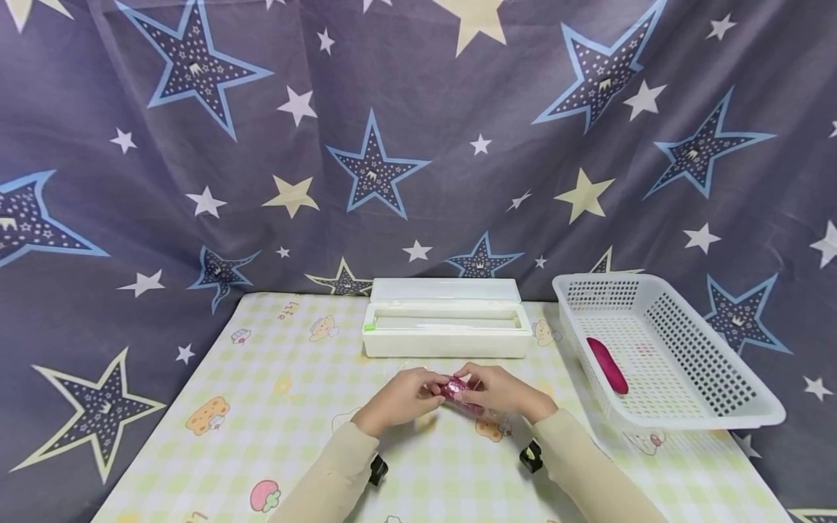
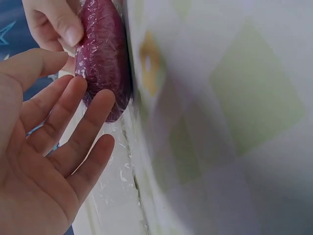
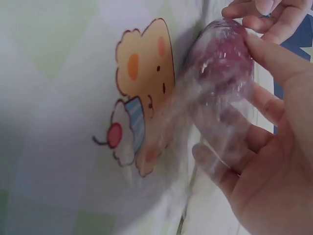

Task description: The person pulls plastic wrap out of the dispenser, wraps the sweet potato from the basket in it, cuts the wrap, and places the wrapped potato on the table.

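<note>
A purple-red sweet potato point(image 1: 458, 389) lies on the tablecloth between both hands, wrapped in shiny cling film. My left hand point(image 1: 407, 396) touches its left end with the fingertips, the fingers spread and slightly bent in the left wrist view. At the other end my right hand point(image 1: 502, 391) grips it, the thumb along its side. Loose, crumpled cling film point(image 3: 220, 122) trails from this end over the right fingers. Just behind the hands stands a white cling film dispenser point(image 1: 447, 344) with its lid point(image 1: 445, 290) raised.
To the right is a white plastic basket point(image 1: 706, 421) with perforated walls. Another sweet potato point(image 1: 608, 365) leans inside its left wall. A green slider point(image 1: 370, 327) sits at the dispenser's left end. The checked tablecloth point(image 1: 261, 421) ends at a star-patterned curtain point(image 1: 418, 145).
</note>
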### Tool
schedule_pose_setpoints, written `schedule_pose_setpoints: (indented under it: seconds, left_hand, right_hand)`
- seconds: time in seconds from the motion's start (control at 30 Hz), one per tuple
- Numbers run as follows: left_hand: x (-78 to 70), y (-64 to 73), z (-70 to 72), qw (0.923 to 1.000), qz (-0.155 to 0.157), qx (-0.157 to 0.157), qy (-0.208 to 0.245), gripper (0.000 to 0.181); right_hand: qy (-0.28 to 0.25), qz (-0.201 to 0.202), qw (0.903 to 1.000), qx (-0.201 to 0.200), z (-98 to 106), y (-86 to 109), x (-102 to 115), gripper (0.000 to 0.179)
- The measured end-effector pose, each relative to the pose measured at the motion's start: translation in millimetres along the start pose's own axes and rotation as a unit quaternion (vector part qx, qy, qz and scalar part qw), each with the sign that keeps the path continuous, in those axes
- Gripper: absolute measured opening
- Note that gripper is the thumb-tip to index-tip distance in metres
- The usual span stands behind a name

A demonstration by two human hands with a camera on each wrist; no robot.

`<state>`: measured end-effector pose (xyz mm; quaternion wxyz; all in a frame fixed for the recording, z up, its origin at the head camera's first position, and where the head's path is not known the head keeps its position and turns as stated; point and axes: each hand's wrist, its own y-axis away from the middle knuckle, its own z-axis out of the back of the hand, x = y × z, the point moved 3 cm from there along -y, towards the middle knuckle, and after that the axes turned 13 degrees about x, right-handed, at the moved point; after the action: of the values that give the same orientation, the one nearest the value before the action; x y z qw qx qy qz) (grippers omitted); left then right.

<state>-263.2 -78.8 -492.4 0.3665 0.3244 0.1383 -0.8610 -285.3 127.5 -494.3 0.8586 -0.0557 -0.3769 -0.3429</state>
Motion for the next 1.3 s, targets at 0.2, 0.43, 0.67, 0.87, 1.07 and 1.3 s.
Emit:
schedule_pose_setpoints:
  seconds: [0.2,0.43,0.67,0.87,1.07,1.3]
  left_hand:
    - [1.6,2.4,-0.3,0.9998,-0.022,-0.002,-0.002,0.033]
    - [3.6,4.2,-0.2,0.9994,-0.033,0.008,0.009,0.031]
    - [7.7,4.4,-1.8,0.9993,-0.03,0.019,0.014,0.035]
    - [6.7,5.0,0.2,0.999,-0.023,0.024,0.029,0.039]
    - [4.9,4.3,3.2,0.999,-0.035,0.023,0.018,0.036]
    - [7.8,3.4,4.5,0.9989,-0.04,0.022,0.013,0.03]
  right_hand:
    - [0.016,0.01,0.9998,-0.003,1,2.4,2,0.026]
    - [0.008,0.014,0.9998,-0.012,4,5.0,6,0.018]
    - [-0.014,0.016,0.9997,-0.007,2,7.8,7,0.025]
    - [-0.041,0.041,0.9983,0.009,-1,9.8,6,0.039]
    - [-0.047,0.035,0.9982,0.015,-2,11.5,2,0.04]
    - [-0.095,0.016,0.9951,0.022,-7,12.3,-2,0.041]
